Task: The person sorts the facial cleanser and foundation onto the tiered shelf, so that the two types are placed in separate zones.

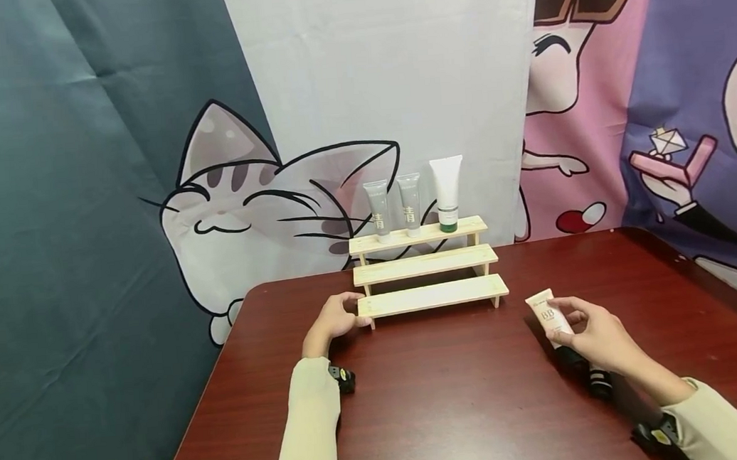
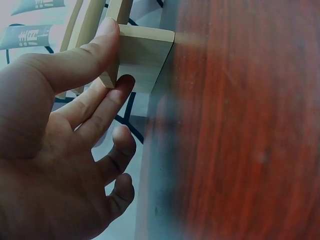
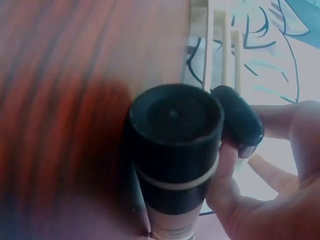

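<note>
My sleeves (image 1: 308,423): pale cream; my BB tube (image 1: 549,317): off-white, black-capped. My rack (image 1: 431,296): pale wood; small tubes (image 1: 377,204): grey, pale-lettered; tall tube (image 1: 447,189): white, green-capped. Tabletop (image 1: 470,401): reddish-brown, dark-streaked; cartoon cat (image 1: 213,259): whitish with grey stripes.

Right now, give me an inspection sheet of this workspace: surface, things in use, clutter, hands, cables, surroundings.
Surface: dark red table with wood grain.
Things in use: wooden rack with three steps; on its top step, two grey tubes and a white tube, all upright. BB tube in hand; another black-capped tube near it, partly hidden.
Clutter: nothing seen.
Left hand: pinches the left end of the lowest step.
Right hand: holds the BB tube, tilted.
Cables: nothing seen.
Surroundings: printed cloth behind the table, showing a cartoon cat.
</note>
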Demonstrator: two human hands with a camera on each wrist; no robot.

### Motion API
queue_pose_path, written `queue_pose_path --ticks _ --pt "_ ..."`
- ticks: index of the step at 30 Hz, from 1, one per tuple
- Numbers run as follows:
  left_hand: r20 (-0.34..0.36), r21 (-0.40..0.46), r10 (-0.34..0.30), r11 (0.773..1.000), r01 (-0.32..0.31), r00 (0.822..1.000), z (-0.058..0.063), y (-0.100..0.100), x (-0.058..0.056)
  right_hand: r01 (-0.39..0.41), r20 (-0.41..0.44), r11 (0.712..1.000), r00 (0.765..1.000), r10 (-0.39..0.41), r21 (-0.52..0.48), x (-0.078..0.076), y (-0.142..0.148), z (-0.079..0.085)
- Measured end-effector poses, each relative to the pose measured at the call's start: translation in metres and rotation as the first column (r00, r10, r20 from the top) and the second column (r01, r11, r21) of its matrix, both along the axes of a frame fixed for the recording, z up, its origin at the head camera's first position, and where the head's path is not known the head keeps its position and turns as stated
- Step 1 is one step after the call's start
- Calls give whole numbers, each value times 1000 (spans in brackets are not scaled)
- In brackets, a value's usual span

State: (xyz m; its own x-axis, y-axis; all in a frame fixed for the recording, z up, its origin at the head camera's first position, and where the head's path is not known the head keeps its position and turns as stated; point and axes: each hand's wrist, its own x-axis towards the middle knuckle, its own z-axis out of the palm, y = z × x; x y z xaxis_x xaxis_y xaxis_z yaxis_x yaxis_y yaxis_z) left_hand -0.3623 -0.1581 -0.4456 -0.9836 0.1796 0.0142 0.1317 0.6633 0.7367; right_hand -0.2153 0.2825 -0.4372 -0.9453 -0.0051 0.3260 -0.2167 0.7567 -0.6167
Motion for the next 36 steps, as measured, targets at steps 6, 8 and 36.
queue_pose_path --ticks 6,8,36 --pt "8 15 5 1000 -5 1000 0 -2 0 -15 -44 1000 999 14 -24 -3 -7 3" --pt "14 19 8 1000 -8 1000 -1 -1 0 -14 -64 1000 998 12 -26 -4 -9 5" --pt "7 -23 23 999 -23 1000 -1 2 0 -167 -162 942 979 124 -290 -37 -52 36"
